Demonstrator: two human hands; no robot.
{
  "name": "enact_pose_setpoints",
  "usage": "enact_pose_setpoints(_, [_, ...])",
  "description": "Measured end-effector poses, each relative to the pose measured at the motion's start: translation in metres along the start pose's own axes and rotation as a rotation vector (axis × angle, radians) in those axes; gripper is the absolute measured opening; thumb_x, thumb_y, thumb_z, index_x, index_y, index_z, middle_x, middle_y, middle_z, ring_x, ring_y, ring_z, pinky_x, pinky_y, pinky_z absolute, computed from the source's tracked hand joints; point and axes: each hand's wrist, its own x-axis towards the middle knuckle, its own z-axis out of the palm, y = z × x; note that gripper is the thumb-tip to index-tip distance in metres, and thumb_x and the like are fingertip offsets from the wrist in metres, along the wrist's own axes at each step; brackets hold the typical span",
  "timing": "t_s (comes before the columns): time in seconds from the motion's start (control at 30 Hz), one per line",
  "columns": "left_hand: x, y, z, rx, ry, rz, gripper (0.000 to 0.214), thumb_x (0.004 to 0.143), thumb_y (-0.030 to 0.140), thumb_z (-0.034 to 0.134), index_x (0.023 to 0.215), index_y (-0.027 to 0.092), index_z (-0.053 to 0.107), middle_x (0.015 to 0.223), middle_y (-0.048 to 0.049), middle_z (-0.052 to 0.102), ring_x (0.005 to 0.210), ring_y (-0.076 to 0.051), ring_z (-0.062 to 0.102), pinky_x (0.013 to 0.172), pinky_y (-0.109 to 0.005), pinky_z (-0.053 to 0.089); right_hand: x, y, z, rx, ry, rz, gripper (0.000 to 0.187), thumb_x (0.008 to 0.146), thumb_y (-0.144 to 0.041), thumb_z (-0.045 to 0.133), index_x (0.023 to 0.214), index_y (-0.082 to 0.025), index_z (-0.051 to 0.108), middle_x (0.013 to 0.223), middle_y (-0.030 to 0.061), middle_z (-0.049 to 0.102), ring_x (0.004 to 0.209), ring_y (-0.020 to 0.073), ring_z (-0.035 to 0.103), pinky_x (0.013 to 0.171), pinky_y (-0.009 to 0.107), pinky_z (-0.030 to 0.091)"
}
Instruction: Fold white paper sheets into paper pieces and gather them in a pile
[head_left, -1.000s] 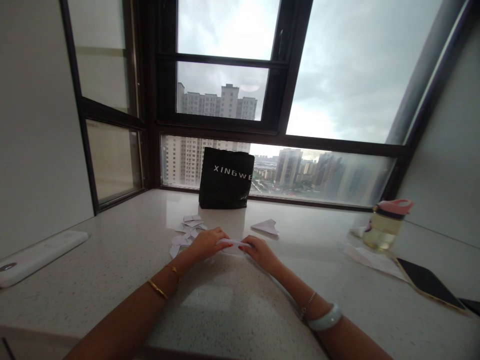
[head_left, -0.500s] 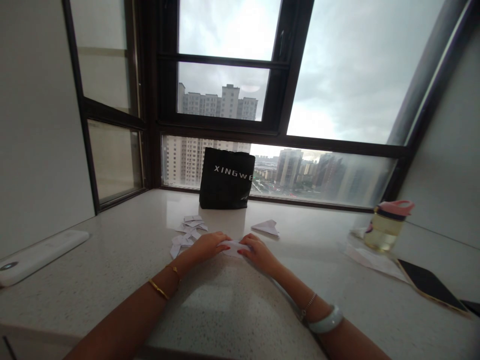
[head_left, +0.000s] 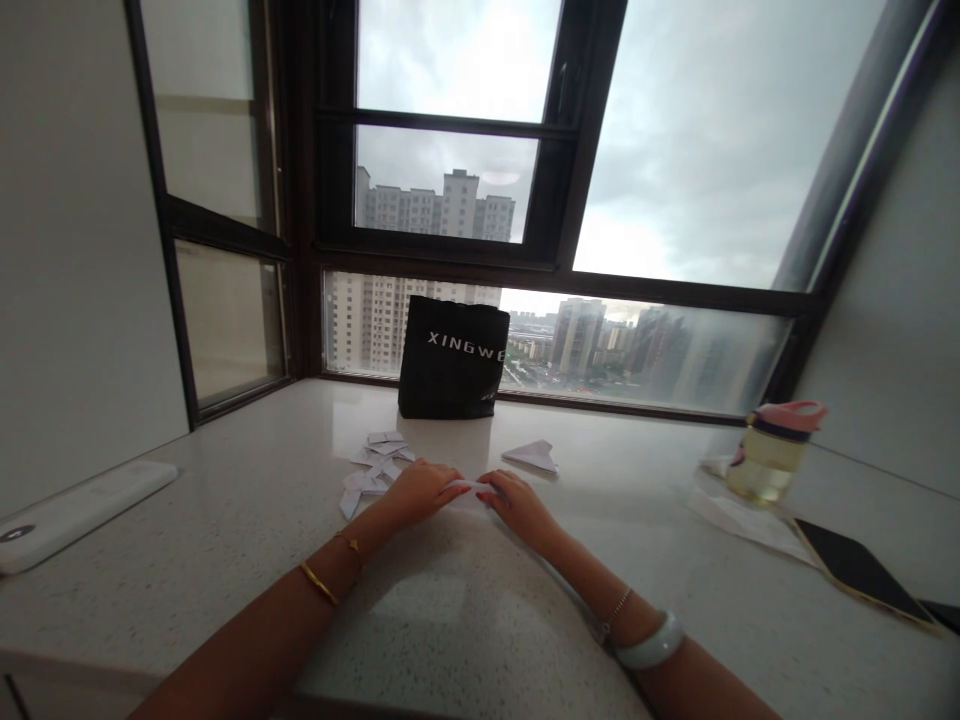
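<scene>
A small piece of white paper (head_left: 471, 487) is stretched between my two hands, just above or on the speckled countertop. My left hand (head_left: 426, 487) grips its left end, thumb and fingers closed. On the right end, the fingers of my right hand (head_left: 519, 502) are closed in the same way. Much of the paper is hidden behind the fingers. Beside my left hand lies a loose pile of folded white paper pieces (head_left: 379, 462). Beyond my right hand rests a folded paper with a pointed end (head_left: 532, 456).
A black bag (head_left: 454, 370) stands against the window at the back. To the right are a pink-lidded bottle (head_left: 771, 460), a white sheet (head_left: 742, 520) and a dark tablet-like slab (head_left: 862, 568). A long white device (head_left: 90, 512) lies on the left of the countertop (head_left: 450, 620).
The paper between my hands now shows as a narrower strip than before. My hands have shifted only slightly; the other things stay in place.
</scene>
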Motion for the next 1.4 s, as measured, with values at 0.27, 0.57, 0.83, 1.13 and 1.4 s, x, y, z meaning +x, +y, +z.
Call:
enact_pose_setpoints(0.27, [-0.003,0.002,0.003,0.079,-0.041,-0.006,0.037,0.084,0.043,0.025,0.09,0.019,0.053,0.082,-0.0047,0.059,0.072,-0.019,0.056,0.058,-0.025,0.038,-0.002,-0.005,-0.004,-0.17,-0.035,0.005,0.013,0.078,-0.028,0.048,0.084,-0.017,0.054,0.08,0.0053,0.058,0.079,0.0181,0.052,0.069,0.027,0.036])
enact_pose_setpoints(0.57, [-0.002,0.003,-0.003,0.105,-0.064,0.002,0.029,0.085,0.036,0.027,0.088,0.019,0.05,0.085,-0.005,0.058,0.078,-0.019,0.055,0.064,-0.026,0.039,0.0,-0.006,-0.007,-0.273,-0.051,0.006,0.025,0.081,-0.039,0.04,0.081,-0.019,0.054,0.079,0.0056,0.057,0.08,0.0192,0.05,0.069,0.028,0.034])
enact_pose_setpoints(0.83, [-0.004,0.003,0.001,0.096,-0.093,-0.025,0.03,0.085,0.038,0.026,0.087,0.019,0.049,0.083,-0.0052,0.058,0.076,-0.019,0.056,0.061,-0.026,0.039,-0.002,-0.005,-0.003,-0.242,-0.094,0.013,0.019,0.081,-0.032,0.041,0.083,-0.018,0.053,0.077,0.0054,0.058,0.075,0.0179,0.052,0.063,0.025,0.033])
enact_pose_setpoints(1.13, [-0.003,0.003,0.008,0.094,-0.094,-0.089,0.031,0.085,0.04,0.025,0.085,0.019,0.049,0.081,-0.0048,0.059,0.072,-0.019,0.056,0.058,-0.026,0.039,-0.002,-0.003,0.001,-0.156,-0.117,0.036,0.014,0.081,-0.028,0.042,0.084,-0.017,0.051,0.079,0.0045,0.059,0.075,0.0162,0.053,0.061,0.023,0.032])
enact_pose_setpoints(1.4, [-0.002,0.003,0.008,0.082,-0.099,-0.099,0.031,0.085,0.039,0.026,0.085,0.019,0.049,0.083,-0.0049,0.059,0.076,-0.019,0.056,0.062,-0.026,0.039,-0.002,-0.003,0.001,-0.116,-0.115,0.036,0.011,0.08,-0.025,0.044,0.083,-0.017,0.051,0.08,0.0046,0.058,0.076,0.0163,0.052,0.061,0.023,0.032])
